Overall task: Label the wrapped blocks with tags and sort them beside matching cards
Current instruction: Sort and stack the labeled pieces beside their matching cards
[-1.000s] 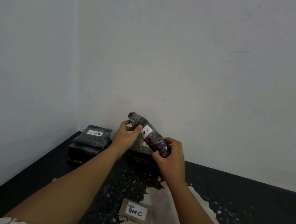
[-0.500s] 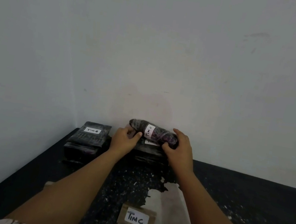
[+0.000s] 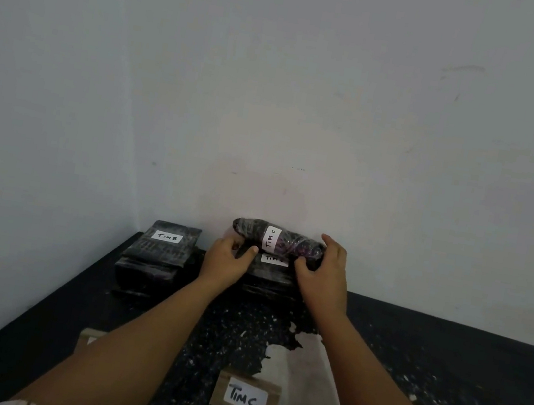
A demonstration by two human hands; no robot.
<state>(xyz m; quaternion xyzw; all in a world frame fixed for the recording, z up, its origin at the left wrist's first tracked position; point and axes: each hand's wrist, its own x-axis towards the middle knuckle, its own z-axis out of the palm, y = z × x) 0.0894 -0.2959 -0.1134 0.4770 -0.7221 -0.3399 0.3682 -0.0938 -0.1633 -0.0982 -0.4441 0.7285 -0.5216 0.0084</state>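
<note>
Your left hand (image 3: pixel 225 260) and right hand (image 3: pixel 324 273) were apart, each curled on one end of the rolled wrapped block (image 3: pixel 278 241): the left thumb pressed against the bundle's near side at its 9 o'clock end, while the right fingers arched over its 3 o'clock end with the thumb tucked underneath. That bundle lay roughly level, its long axis running from 9 to 3 o'clock, and it carried a white tag (image 3: pixel 270 237) lettered "TIM C" turned on its side. It sat on, or just above, a flat dark wrapped block (image 3: pixel 270 277) against the wall (image 3: pixel 308 104); whether the two were touching could not be told. The flat block underneath showed its own white tag (image 3: pixel 273 259), partly hidden by the bundle. At 9 o'clock from your hands, in the corner of the black table (image 3: pixel 443 360), stood a separate stack of wrapped blocks (image 3: pixel 156 258) with a tag reading "TIM B" (image 3: pixel 167 237) on top. At 6 o'clock, near you and between your forearms, lay a brown card (image 3: pixel 244 400) marked "TIM C" on a worn pale patch of the tabletop. Another brown card (image 3: pixel 89 338) lay at about 7 o'clock, mostly covered by your left forearm, its lettering hidden.
</note>
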